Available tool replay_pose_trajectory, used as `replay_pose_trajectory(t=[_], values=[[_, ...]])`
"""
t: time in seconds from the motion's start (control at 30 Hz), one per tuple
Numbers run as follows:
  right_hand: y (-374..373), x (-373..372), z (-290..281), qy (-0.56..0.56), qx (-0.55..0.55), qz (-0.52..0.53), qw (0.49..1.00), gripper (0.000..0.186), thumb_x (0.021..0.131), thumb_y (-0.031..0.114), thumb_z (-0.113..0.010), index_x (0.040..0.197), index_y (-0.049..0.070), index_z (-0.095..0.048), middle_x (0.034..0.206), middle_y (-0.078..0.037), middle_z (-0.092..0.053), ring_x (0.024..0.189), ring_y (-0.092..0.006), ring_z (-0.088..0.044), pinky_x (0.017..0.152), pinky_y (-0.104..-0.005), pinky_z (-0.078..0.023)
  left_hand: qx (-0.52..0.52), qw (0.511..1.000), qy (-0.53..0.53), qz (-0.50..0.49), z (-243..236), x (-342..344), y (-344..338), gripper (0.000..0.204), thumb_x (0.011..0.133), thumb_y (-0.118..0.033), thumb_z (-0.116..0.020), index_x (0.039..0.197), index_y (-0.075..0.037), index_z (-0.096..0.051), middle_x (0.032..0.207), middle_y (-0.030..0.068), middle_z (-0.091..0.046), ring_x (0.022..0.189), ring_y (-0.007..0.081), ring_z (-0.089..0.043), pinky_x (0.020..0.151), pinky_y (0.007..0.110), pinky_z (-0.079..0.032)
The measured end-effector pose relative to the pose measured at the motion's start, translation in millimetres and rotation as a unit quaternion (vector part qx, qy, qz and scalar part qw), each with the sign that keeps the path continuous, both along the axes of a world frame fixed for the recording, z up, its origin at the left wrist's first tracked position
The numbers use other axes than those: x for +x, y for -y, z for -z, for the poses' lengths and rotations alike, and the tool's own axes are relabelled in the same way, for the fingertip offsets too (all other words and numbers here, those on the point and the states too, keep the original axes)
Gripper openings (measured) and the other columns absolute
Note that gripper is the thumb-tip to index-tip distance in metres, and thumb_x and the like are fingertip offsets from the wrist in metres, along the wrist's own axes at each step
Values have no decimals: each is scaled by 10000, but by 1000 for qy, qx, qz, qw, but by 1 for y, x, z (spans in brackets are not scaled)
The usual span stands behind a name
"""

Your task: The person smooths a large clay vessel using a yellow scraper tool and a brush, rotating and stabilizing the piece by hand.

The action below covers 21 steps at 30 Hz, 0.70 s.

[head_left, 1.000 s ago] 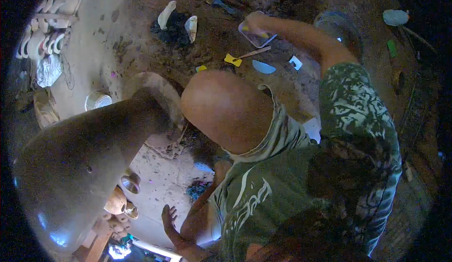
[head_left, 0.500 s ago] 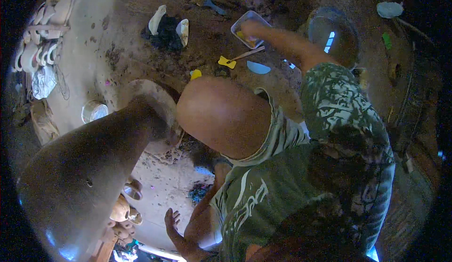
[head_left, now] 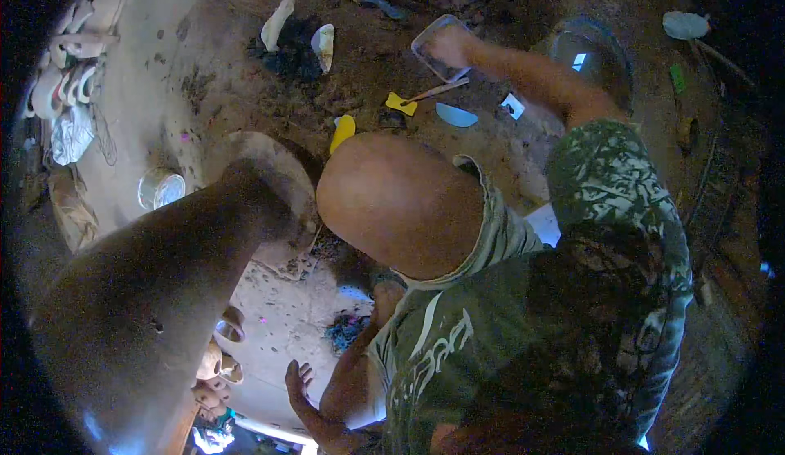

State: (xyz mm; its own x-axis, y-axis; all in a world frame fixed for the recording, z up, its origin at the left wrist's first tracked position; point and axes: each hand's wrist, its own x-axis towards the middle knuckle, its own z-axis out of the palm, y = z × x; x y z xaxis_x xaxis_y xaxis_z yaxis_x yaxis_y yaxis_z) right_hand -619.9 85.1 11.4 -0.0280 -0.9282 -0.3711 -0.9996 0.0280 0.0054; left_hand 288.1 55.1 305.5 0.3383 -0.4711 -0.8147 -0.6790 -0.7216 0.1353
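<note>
One tray point(head_left: 436, 67) (right hand point(head_left: 450, 46) inside)

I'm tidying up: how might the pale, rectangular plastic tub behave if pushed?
The tub is probably light, since its rim looks thin. Its straight-sided, shallow shape suggests it would slide rather than roll or tip.
</note>
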Motion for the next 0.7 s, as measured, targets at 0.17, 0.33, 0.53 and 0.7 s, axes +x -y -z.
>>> replay_pose_trajectory(t=[0.17, 0.33, 0.53, 0.7], values=[[1, -3, 23, 33, 2, -23, 999, 357, 814, 84, -578, 1165, 53, -634, 1071, -187, -678, 973, -372, -668, 783, -468, -574, -78, 992, -91, 33, 5, -31, 34, 814, 898, -609, -587, 1504, -130, -331, 1332, 175, -588, 1207, 337, -569, 993, 542, -396], [15, 5, 23, 24, 80, -41, 996, 322, 792, 101, -588, 1102, 64, -666, 1000, -194, -687, 955, -384, -672, 793, -487, -566, -32, 998, -13, 45, 36, -36, 84, 810, 902, -612, -576, 1513, -145, -318, 1338, 171, -587, 1206, 329, -570, 987, 536, -404], [31, 12, 18, 41, 22, -62, 997, 227, 726, 111, -645, 929, 36, -713, 1001, -190, -707, 962, -340, -690, 793, -456, -566, -24, 1000, -6, -9, 41, 8, 67, 799, 910, -611, -561, 1524, -168, -305, 1353, 167, -581, 1215, 315, -564, 982, 533, -410], [12, 13, -17, 53, 23, 1, 998, 265, 728, 124, -650, 971, 34, -705, 1006, -192, -707, 903, -374, -686, 783, -464, -552, -197, 977, -78, -20, 49, 24, 86, 639, 985, -482, -496, 1518, -172, -330, 1391, 122, -551, 1230, 278, -549, 954, 523, -434]])
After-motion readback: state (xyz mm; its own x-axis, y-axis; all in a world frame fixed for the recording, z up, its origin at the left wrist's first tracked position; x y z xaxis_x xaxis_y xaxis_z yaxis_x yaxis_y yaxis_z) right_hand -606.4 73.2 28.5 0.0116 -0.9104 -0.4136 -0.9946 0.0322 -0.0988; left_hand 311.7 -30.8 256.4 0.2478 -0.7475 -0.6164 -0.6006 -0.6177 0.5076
